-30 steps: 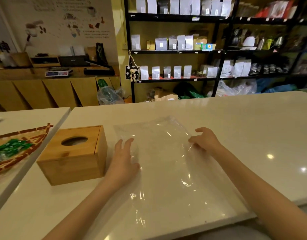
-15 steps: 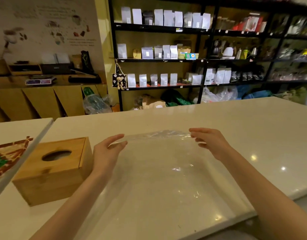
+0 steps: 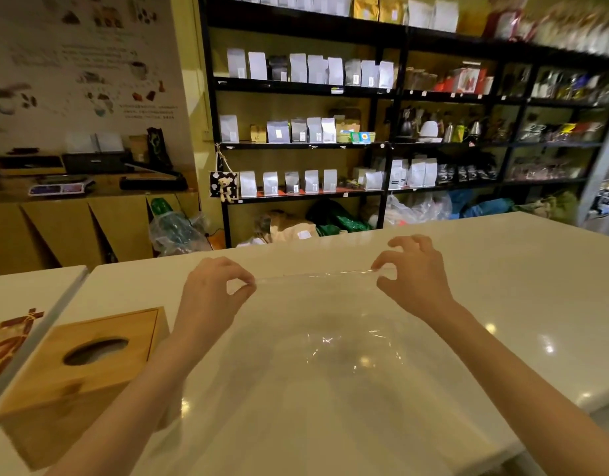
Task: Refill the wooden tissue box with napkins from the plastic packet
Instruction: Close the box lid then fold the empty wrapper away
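Observation:
A clear plastic packet (image 3: 330,324) hangs above the white counter, stretched between both hands by its far edge. My left hand (image 3: 212,297) pinches the packet's left corner between thumb and forefinger. My right hand (image 3: 411,273) pinches the right corner the same way. The packet looks see-through and I cannot tell whether napkins are in it. The wooden tissue box (image 3: 79,376) stands on the counter at the lower left, under my left forearm, with an oval slot in its top.
The white counter (image 3: 502,286) runs wide to the right and ends close at the front. A second white counter with a patterned tray (image 3: 7,341) lies at the left across a narrow gap. Black shelves of pouches (image 3: 313,128) stand behind.
Both hands went from lying flat on the packet to pinching its far corners, and they lifted that edge off the counter. The view tilted up, so the box sits lower left.

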`<state>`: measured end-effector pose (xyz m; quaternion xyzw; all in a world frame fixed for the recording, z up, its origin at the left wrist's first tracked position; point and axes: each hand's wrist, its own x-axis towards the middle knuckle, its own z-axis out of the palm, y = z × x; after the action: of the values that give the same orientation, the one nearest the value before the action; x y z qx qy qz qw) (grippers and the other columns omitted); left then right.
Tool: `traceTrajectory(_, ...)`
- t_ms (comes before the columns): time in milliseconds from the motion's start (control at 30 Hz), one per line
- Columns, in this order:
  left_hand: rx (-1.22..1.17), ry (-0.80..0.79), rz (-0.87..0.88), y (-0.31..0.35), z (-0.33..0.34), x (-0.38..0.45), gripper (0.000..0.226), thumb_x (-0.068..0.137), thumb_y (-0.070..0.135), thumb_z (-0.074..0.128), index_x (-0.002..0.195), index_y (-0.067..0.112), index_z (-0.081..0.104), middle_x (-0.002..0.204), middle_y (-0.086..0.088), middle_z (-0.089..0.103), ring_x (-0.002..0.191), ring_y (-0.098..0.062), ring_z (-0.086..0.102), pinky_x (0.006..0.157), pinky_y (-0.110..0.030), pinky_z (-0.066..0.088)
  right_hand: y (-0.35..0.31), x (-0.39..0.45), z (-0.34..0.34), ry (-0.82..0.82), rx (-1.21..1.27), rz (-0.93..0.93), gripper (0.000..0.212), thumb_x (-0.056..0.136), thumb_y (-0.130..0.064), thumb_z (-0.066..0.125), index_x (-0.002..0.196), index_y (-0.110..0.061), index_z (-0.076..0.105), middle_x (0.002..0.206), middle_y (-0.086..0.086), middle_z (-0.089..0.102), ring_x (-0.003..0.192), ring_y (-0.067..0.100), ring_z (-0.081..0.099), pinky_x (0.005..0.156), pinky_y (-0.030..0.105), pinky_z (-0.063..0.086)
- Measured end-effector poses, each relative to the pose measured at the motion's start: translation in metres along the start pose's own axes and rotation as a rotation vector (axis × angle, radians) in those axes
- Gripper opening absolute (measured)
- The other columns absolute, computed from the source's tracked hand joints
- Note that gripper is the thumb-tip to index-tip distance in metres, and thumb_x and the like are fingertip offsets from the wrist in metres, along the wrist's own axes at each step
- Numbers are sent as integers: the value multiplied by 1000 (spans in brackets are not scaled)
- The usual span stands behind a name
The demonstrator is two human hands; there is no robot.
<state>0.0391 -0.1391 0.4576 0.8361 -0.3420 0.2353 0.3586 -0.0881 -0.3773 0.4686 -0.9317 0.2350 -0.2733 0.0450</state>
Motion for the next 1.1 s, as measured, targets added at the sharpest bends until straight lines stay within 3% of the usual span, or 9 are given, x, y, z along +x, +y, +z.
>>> traceTrajectory(133,-34,6,89,15,-9,8,9,74,21,72,81,16,74,90,1,70,91,-14,49,80,-26,32,-37,-2,-8,-96,40,-267,34,84,-36,59,118,-30,58,141,-5,45,133,19,33,115,43,17)
traceTrajectory(267,-121,55,88,26,-25,15,18,74,22,71,92,19,72,98,7,67,95,-10,47,85,-30,38,-59,6,-8,-149,166,-277,26,90,-29,54,114,-25,64,117,-2,67,107,20,59,96,36,44)
traceTrajectory(400,-385,17,-154,17,-44,22,81,66,35,75,137,32,36,121,17,49,113,-6,43,95,-30,35,-56,21,-22,-179,485,-219,15,86,-18,60,95,-17,72,90,0,73,82,13,66,79,25,54)
traceTrajectory(500,-569,-50,-411,-1,-45,32,113,55,51,76,146,28,13,150,5,31,135,-18,32,106,-40,30,-53,30,-37,-292,795,-128,12,85,-14,61,92,-16,71,78,-1,74,69,11,69,66,15,55)
traceTrajectory(633,-812,-224,-559,-24,-44,39,134,27,74,74,141,22,27,144,-2,39,132,-27,38,105,-42,31,-49,36,-34,-402,1145,50,11,86,-13,60,91,-17,69,77,-1,75,70,12,71,65,23,58)
traceTrajectory(800,-1068,-663,-443,-32,-40,35,96,31,54,86,116,19,57,111,-9,71,103,-28,67,80,-31,57,-57,33,-7,-539,1491,316,11,86,-13,58,87,-19,67,71,-5,75,64,8,70,52,20,53)
traceTrajectory(900,-1031,-620,-407,-30,-37,33,86,31,45,89,107,15,66,102,-8,74,93,-23,71,64,-25,58,-61,30,8,-555,1568,406,10,85,-13,59,86,-16,68,70,-3,75,63,9,70,49,18,53)
traceTrajectory(1000,-1028,-536,-444,-34,-37,32,93,30,42,90,113,9,63,96,-10,76,84,-18,73,56,-20,56,-60,27,15,-597,1600,454,13,87,-17,56,84,-16,69,70,-3,75,63,8,71,49,17,52)
traceTrajectory(1100,-1040,-449,-513,-35,-37,31,82,58,24,81,129,1,48,87,-13,76,71,-16,73,52,-19,55,-59,24,18,-572,1584,443,15,89,-14,54,100,-12,65,72,0,76,62,10,71,49,20,54)
